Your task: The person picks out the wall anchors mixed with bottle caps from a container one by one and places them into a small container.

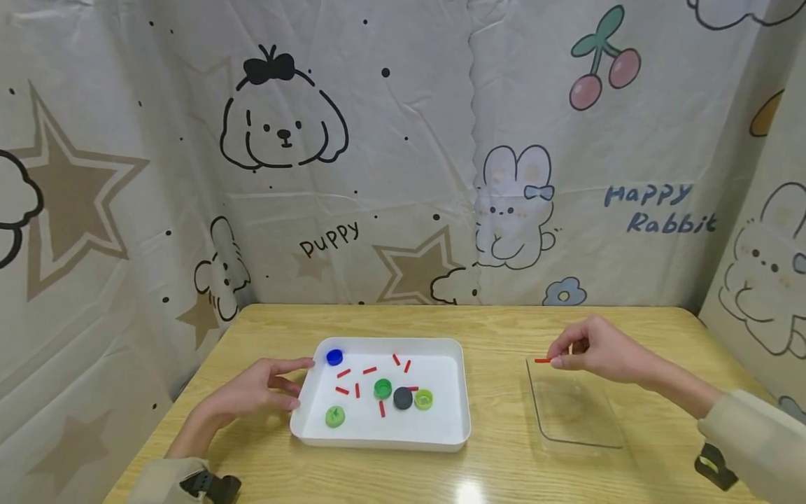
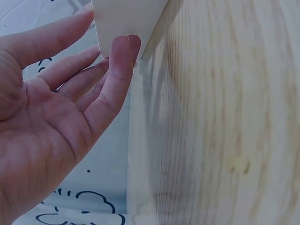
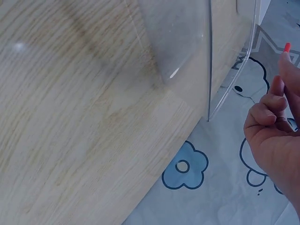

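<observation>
My right hand (image 1: 595,352) pinches a small red stick (image 1: 542,361) between thumb and fingertips, over the far left corner of a clear plastic box (image 1: 579,443). In the right wrist view the tip of the red stick (image 3: 287,47) pokes out past the fingers, above the clear wall. Against the left side of a white tray (image 1: 378,445), my left hand (image 1: 248,392) rests with spread, loosely bent fingers touching its wall. The tray holds several red sticks (image 1: 369,370), a blue cap (image 1: 334,358), a dark cap (image 1: 403,398) and green caps (image 1: 383,388).
Tray and box stand apart on a wooden table (image 1: 497,420), the box to the right. A printed curtain (image 1: 403,175) hangs behind the table's back edge and along both sides.
</observation>
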The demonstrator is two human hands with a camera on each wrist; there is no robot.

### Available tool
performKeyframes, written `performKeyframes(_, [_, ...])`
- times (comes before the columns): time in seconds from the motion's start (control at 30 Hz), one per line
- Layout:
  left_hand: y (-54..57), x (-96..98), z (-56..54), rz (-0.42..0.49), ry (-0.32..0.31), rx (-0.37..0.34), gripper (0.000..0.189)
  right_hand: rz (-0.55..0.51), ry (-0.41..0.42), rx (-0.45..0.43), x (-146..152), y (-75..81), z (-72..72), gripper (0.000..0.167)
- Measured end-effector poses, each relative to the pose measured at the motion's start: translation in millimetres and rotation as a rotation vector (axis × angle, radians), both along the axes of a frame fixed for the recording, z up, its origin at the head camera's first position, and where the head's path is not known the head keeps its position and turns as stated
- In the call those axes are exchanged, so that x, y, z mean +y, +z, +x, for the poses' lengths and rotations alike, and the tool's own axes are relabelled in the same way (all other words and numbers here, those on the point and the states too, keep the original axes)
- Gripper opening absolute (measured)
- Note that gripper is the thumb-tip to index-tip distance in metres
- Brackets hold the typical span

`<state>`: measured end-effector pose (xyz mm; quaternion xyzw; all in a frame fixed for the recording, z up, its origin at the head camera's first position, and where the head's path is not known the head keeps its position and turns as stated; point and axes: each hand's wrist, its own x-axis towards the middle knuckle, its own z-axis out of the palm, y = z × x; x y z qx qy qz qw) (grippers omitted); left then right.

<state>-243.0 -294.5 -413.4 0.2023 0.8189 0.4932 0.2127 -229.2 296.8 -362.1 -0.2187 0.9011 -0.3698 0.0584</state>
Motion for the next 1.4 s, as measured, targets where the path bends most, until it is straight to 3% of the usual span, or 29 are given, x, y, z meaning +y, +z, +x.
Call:
performKeyframes(0.27, [0.3,0.4,-4.8,-0.016,-0.007,0.026,0.078,0.008,-0.003,0.01,7.4,-7.8,2.3,0.006])
performKeyframes(0.5, [-0.8,0.2,-1.0,-0.02,-0.005,0.02,0.078,0.013,-0.018,0.008,9.1,-16.0,3.6,0.006])
performKeyframes(0.83, [1.2,-0.4,-2.1,-0.013,-0.01,0.016,0.078,0.03,-0.024,0.02,6.1,-17.1,2.8,0.005])
performKeyframes(1.17, [-3.7,-2.0,0.1,-0.011,-0.007,0.006,0.079,0.025,-0.011,0.01,5.9,-22.5,1.2,0.006])
performKeyframes(1.4, [-0.1,-1.1,-1.2,-0.019,-0.009,0.01,0.079,0.041,-0.013,0.016,5.0,-23.8,0.5,0.006])
